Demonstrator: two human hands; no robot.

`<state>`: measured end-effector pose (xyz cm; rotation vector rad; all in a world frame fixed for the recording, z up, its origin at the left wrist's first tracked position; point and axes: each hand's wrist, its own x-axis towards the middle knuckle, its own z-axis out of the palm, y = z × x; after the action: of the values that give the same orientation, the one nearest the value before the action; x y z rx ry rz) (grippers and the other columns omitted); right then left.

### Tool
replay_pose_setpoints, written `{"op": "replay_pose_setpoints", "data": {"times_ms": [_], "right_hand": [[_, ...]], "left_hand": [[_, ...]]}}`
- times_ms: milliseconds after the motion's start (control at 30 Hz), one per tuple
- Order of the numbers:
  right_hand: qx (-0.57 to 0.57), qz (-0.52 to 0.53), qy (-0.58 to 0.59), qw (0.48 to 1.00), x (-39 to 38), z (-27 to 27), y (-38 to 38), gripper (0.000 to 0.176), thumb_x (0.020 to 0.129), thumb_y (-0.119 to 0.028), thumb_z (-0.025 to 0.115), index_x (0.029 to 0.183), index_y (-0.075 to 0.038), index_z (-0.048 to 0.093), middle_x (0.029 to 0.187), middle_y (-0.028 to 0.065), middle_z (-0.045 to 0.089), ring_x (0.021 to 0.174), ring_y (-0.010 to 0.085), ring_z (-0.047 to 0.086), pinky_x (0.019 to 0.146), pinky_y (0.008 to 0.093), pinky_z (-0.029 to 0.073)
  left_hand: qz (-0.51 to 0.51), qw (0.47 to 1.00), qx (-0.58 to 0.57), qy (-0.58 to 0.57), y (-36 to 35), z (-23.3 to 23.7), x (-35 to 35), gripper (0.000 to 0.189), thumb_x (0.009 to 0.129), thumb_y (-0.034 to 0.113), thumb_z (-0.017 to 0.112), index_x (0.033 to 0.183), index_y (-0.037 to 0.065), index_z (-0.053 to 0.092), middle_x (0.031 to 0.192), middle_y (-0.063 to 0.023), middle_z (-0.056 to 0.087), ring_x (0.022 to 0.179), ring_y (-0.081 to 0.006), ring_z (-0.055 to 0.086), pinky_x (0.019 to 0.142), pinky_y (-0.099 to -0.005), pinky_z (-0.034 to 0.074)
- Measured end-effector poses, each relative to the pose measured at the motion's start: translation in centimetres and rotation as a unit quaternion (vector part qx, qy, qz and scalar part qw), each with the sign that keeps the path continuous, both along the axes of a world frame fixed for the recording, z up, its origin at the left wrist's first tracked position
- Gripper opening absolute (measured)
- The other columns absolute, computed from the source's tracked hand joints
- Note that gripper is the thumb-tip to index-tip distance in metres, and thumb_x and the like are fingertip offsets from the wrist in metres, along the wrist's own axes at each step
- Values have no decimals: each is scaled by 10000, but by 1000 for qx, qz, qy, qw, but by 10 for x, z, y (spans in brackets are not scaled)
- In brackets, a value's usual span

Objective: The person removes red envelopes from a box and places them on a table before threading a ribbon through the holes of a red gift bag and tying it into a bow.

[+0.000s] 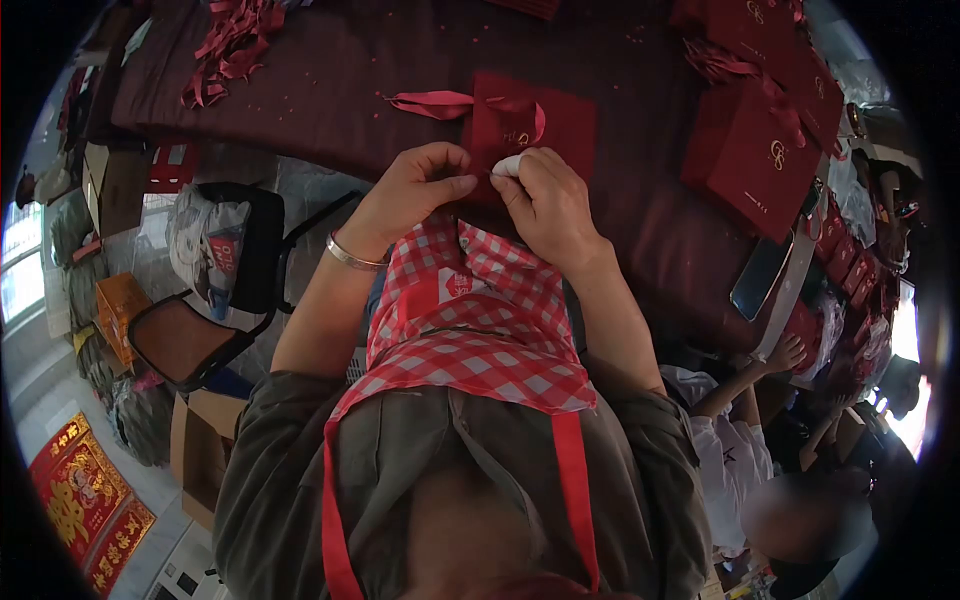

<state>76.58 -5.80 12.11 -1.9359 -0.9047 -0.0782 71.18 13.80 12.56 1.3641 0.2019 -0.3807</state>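
Observation:
A dark red gift bag (567, 125) with gold lettering lies flat on the cloth-covered table in front of me. Its red ribbon (435, 103) trails off to the left, and part of it curves over the bag's face. At the near left edge of the bag is my left hand (420, 192), fingers curled, with a gap between thumb and forefinger and nothing visible in it. My right hand (555, 205) is over the bag's near part, thumb and fingers pinched together. A white covering (508, 166) shows at a fingertip. Whatever the pinch holds is hidden.
Finished-looking red bags (745, 150) stand at the table's right side, near a phone (755, 275). Red ribbons (235, 45) are heaped at the back left. A chair (190, 340) and an open carton (208, 440) are left of me. A co-worker's arm (735, 385) reaches in from the right.

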Motion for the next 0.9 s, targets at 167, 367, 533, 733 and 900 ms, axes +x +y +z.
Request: {"op": "replay_pose_setpoints", "data": {"times_ms": [167, 367, 533, 733, 900], "right_hand": [[-57, 13, 37, 998, 2, 4, 1, 83, 828, -99, 625, 839, -22, 596, 774, 114, 602, 736, 293, 583, 651, 382, 463], [-78, 25, 133, 988, 11, 9, 2, 95, 849, -106, 593, 855, -12, 589, 793, 133, 612, 758, 302, 596, 672, 389, 460], [-102, 44, 124, 986, 16, 16, 2, 104, 850, -109, 584, 848, -5, 580, 801, 144, 615, 769, 315, 599, 677, 393, 456], [-238, 94, 35, 966, 33, 28, 8, 129, 844, -117, 551, 844, 4, 593, 838, 169, 631, 818, 337, 615, 709, 417, 486], [-399, 187, -81, 894, 40, 47, 25, 129, 784, -102, 573, 858, -17, 636, 875, 159, 655, 875, 319, 631, 749, 432, 506]], "left_hand": [[22, 998, 54, 2, -4, 0, -3, 215, 863, 51, 653, 1068, -3, 619, 877, 28, 610, 780, -27, 536, 679, -184, 448], [46, 988, 141, -33, -12, -1, -9, 268, 845, 81, 674, 1081, -37, 626, 913, -35, 649, 822, -72, 578, 711, -225, 478], [50, 961, 256, -91, -17, 3, -8, 300, 823, 87, 687, 1083, -46, 619, 953, -101, 656, 838, -128, 607, 723, -261, 493], [58, 956, 253, -136, -22, -5, -9, 295, 802, 79, 687, 1062, -44, 621, 935, -149, 662, 815, -182, 642, 705, -292, 502], [47, 943, 285, -165, -20, -13, -9, 294, 799, 74, 667, 1071, -31, 626, 931, -171, 667, 811, -208, 661, 710, -303, 511]]}}
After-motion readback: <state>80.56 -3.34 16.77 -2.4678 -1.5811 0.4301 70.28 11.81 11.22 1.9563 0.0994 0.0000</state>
